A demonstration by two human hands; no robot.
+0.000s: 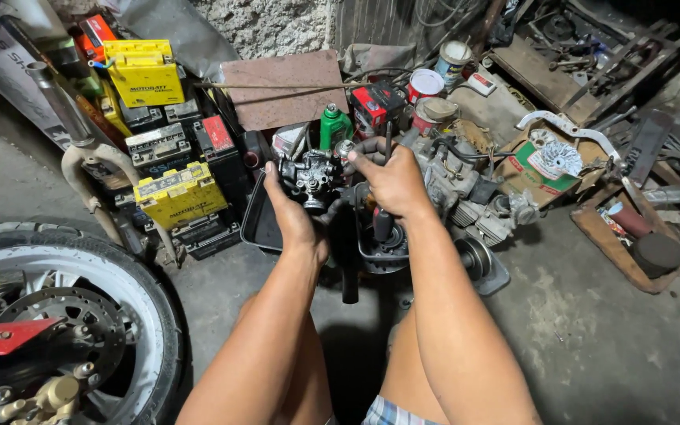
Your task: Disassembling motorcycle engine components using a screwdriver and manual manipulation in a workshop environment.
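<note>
Dim, warm light falls from above onto the forearms and the concrete floor (592, 338), leaving a dark shadow between the legs. The far right corner sinks into blackness. Focus is sharp; the wide lens bends the edges.

Two bare forearms without sleeves, left hand (293, 216) and right hand (393, 182) ungloved, no watch or rings, bare knees, checked blue-and-white shorts hem at near edge
</note>
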